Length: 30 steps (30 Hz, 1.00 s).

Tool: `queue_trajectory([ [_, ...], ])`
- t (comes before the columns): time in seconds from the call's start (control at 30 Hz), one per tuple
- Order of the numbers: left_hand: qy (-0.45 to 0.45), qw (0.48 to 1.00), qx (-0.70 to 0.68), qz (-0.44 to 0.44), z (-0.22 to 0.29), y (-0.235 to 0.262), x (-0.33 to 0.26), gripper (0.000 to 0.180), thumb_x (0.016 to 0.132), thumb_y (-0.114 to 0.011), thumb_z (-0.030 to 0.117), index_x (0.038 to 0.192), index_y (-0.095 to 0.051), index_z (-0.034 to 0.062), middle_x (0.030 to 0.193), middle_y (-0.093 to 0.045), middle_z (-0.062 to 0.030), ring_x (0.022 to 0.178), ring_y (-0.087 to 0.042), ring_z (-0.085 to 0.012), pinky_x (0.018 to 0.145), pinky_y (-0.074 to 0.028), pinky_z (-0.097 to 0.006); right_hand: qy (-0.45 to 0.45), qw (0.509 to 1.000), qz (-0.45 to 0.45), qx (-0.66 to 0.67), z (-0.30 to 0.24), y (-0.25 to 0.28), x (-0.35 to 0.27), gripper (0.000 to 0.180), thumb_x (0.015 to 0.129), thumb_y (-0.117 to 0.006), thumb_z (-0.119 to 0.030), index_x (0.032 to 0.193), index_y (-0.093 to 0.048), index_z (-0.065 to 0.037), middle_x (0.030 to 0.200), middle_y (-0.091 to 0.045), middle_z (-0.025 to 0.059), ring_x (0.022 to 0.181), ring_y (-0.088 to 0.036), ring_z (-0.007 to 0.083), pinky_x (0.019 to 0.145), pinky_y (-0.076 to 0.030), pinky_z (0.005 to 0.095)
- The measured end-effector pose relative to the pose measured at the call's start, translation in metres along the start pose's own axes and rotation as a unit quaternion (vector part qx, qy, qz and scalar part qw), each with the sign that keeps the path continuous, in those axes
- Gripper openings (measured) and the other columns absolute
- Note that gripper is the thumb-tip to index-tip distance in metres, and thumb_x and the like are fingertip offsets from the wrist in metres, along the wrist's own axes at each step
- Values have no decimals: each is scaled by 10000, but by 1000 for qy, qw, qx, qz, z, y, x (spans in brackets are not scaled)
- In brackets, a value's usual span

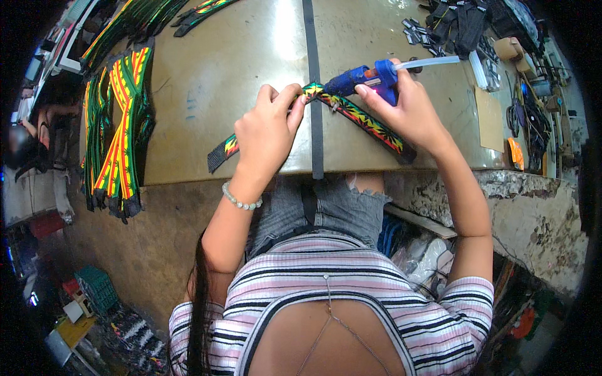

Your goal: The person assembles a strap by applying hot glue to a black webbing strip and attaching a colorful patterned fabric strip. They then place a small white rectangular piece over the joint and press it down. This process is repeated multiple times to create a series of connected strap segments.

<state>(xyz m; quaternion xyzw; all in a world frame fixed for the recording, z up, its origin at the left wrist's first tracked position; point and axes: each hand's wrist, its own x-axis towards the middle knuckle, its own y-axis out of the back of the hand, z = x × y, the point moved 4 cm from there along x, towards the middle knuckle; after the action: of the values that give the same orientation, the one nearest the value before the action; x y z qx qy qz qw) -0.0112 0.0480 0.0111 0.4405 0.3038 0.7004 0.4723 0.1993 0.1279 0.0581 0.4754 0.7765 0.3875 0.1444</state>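
My right hand (411, 103) is wrapped round a blue glue gun (359, 80) with a clear glue stick (433, 61) poking out of its back. The gun's nozzle touches or nearly touches a patterned strap (370, 122) in black, green, yellow and red. That strap is bent at the middle, one half slanting to the right, the other passing under my left hand (266, 122) to a black end (217, 156). Thumb and fingers of my left hand pinch the strap at the bend. Whether glue is on it cannot be seen.
Finished-looking patterned straps (122, 125) hang over the table's left edge, with more bundled behind. A dark band (316, 150) runs down the table (232, 50). Black straps and small buckles (420, 31) lie at the far right, near a cardboard piece (489, 119) and an orange item (515, 153).
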Motion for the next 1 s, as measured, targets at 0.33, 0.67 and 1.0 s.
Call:
queue_trajectory([
  [0.33,15,1000,-2,-20,-8,-4,-4,160,975,-583,317,1051,-679,213,878,-626,-75,722,-666,-321,614,-526,-427,-44,984,-143,101,-8,4,-30,495,876,-741,-412,1127,-594,-11,793,-682,113,717,-675,217,676,-526,333],
  [0.67,37,966,-257,13,-9,49,28,279,983,-611,224,886,-643,-35,748,-663,-120,674,-636,-194,635,-486,-335,-327,783,498,-180,251,195,-160,589,981,-533,-526,1129,-623,38,1091,-685,250,982,-665,417,855,-492,466],
  [1.0,-638,551,-418,-338,45,247,-52,390,904,-644,106,1263,-696,250,1089,-736,-107,494,-365,-8,463,-251,-164,-156,969,175,-80,166,145,-35,364,924,-666,-333,932,-710,28,845,-717,148,754,-675,217,715,-520,347],
])
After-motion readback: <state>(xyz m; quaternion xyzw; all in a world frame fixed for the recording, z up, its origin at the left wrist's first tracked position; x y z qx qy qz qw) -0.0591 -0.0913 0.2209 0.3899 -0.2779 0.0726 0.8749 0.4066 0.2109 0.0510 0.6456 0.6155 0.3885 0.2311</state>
